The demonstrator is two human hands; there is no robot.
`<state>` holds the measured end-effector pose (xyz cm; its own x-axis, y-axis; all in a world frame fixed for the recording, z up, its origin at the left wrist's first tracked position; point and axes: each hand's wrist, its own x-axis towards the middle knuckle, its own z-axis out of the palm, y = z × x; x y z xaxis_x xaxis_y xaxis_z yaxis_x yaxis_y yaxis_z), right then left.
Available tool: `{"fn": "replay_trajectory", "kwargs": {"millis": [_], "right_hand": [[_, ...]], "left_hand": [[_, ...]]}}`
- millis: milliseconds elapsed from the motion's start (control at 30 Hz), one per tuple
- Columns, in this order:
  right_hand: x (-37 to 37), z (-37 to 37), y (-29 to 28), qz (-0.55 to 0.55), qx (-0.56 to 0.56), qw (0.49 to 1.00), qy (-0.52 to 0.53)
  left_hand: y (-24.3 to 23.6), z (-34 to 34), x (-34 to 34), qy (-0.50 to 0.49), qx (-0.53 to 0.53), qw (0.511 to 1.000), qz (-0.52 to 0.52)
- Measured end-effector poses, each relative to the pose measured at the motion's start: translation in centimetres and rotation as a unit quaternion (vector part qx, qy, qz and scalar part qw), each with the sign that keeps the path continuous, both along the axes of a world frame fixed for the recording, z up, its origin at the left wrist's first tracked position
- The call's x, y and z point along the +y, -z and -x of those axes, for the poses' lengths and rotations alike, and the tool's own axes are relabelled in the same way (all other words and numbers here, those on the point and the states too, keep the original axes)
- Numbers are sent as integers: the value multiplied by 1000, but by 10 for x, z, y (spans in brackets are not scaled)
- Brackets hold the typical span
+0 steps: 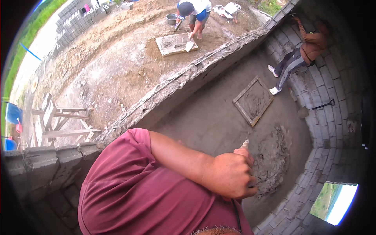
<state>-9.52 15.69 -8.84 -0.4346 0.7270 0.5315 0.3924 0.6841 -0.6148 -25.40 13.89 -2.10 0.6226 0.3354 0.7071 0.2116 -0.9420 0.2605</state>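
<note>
My left hand (231,174) is closed in a fist at the end of a bare forearm that comes out of a maroon sleeve. From the top of the fist sticks a tan, tapered handle end (245,144); the rest of what it holds is hidden. Just right of the hand, a heap of wet grey mortar (272,162) is spread on the smooth grey floor. Beyond it lies a wooden-framed mortar tray (243,111) with mortar inside. No part of my right hand shows.
A low block wall (188,74) runs diagonally on the left. Past it, a person (196,11) bends over another mortar tray (159,46) with a trowel. Another person (313,45) works at the far-right block wall (329,82). A wooden trestle (64,117) stands outside, left.
</note>
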Motion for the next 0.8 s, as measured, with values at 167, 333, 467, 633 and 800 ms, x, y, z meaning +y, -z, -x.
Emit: {"fn": "replay_trajectory", "kwargs": {"millis": [167, 333, 467, 633, 800], "right_hand": [[-6, 4, 5, 2, -3, 1000, 19], [-11, 1, 9, 8, -2, 999, 34], [-23, -1, -4, 24, -10, 998, 50], [-25, 7, -5, 8, 13, 997, 79], [-22, -3, -6, 54, -15, 997, 54]], "left_hand": [[5, 7, -2, 22, 0, 1000, 7], [9, 7, -7, 19, 4, 1000, 10], [5, 5, -12, 31, 5, 999, 5], [6, 3, -11, 36, 5, 999, 13], [6, -1, -11, 39, 0, 999, 7]]}}
